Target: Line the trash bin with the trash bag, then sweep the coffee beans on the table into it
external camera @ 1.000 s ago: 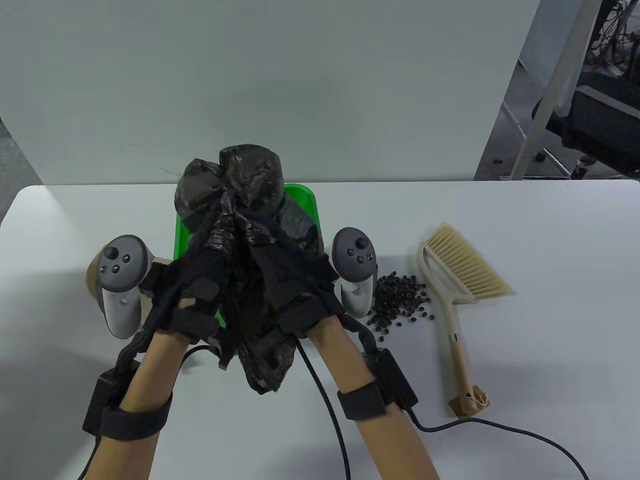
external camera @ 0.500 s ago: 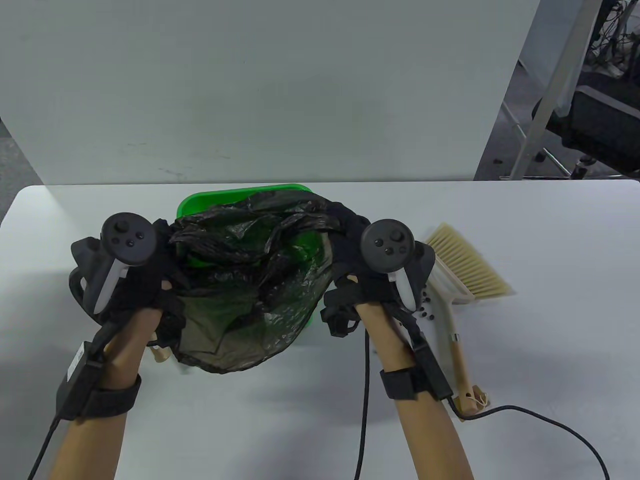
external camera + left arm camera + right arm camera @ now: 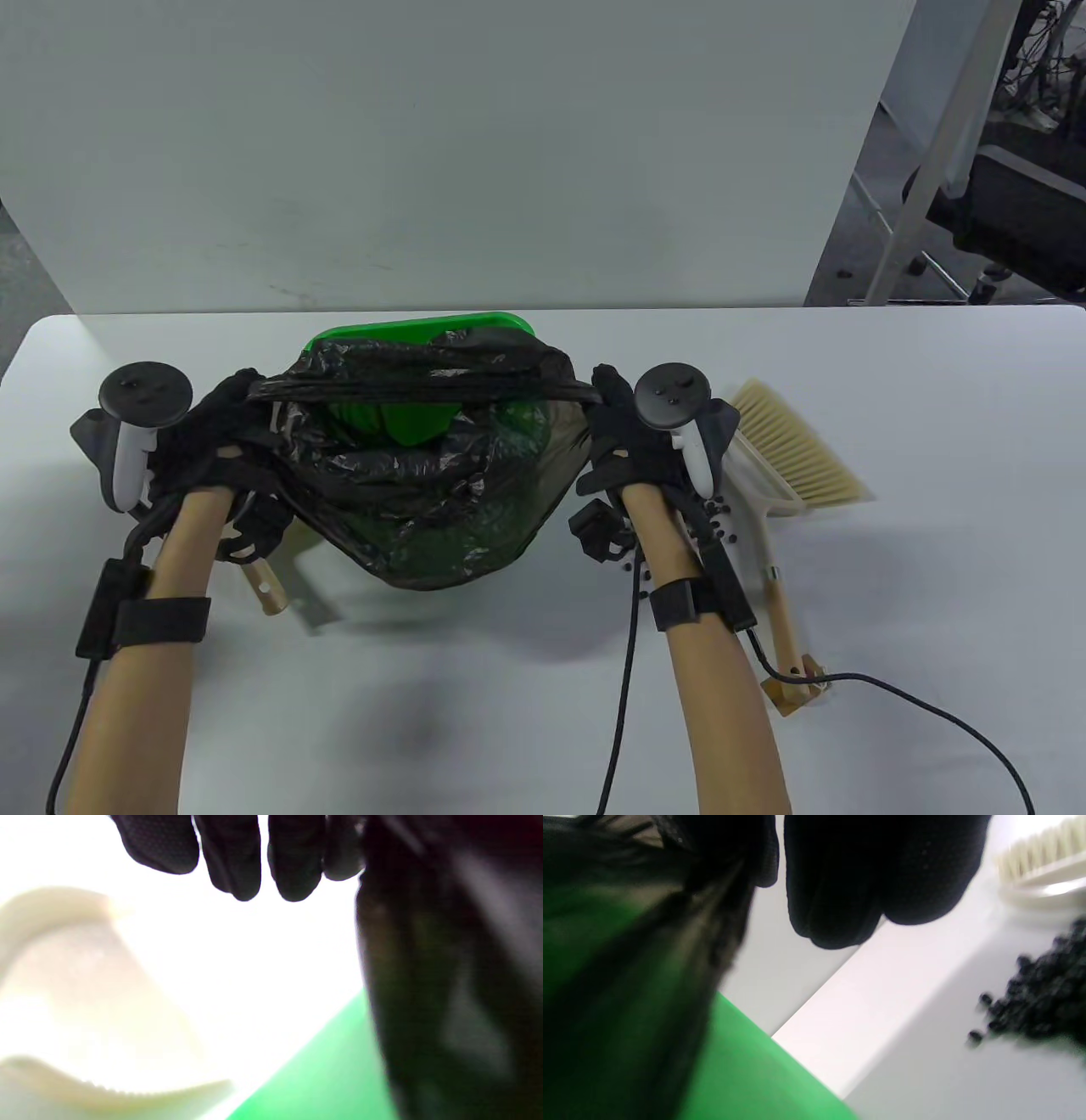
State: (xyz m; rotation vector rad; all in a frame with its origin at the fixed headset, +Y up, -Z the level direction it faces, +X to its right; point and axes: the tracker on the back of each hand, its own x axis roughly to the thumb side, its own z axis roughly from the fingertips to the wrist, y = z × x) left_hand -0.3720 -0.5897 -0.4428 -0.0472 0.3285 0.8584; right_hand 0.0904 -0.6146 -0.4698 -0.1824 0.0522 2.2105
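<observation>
Overhead, trash bag stretched between left hand, right hand

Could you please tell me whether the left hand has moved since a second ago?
Yes. The left hand has moved outward, leftward away from the green bin, stretching the bag open.

Small dark coffee beans mostly hidden behind right hand; beige plastic dustpan blurred, cut off; grips unclear.
</observation>
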